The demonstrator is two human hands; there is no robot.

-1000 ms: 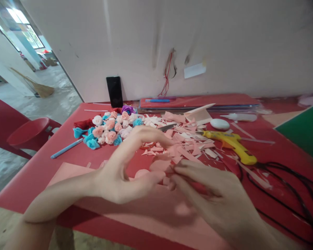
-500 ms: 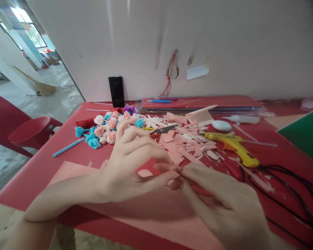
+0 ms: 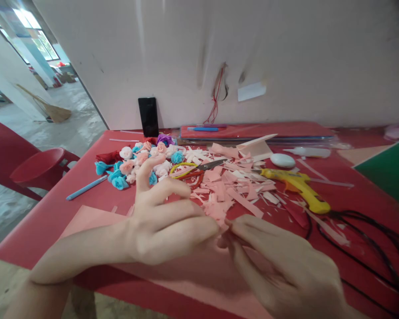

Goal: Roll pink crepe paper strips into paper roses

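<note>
My left hand (image 3: 168,223) pinches a small pink paper piece (image 3: 217,212) between thumb and fingers, with the little finger raised. My right hand (image 3: 286,261) meets it fingertip to fingertip, its thumb and forefinger closed on the same piece. Part of the paper is hidden by the fingers. Below both hands lies a large pink sheet (image 3: 186,272). Just beyond them are scissors (image 3: 204,167) with yellow and red handles, among pink and white paper scraps (image 3: 239,190). Left of the scissors is a heap of paper roses (image 3: 141,158) in pink, white, blue, red and purple.
A yellow glue gun (image 3: 299,184) lies at right, its black cable (image 3: 369,235) looping along the table's right side. Nearby are a white oval object (image 3: 282,160) and a small bottle (image 3: 310,152). A phone (image 3: 148,117) leans on the wall; a blue pen (image 3: 86,188) lies left.
My left fingers have curled in more, and the hand has shifted slightly left and down, uncovering the scissors' handles. More of the pink paper shows at the fingertips. My right hand has barely moved.
</note>
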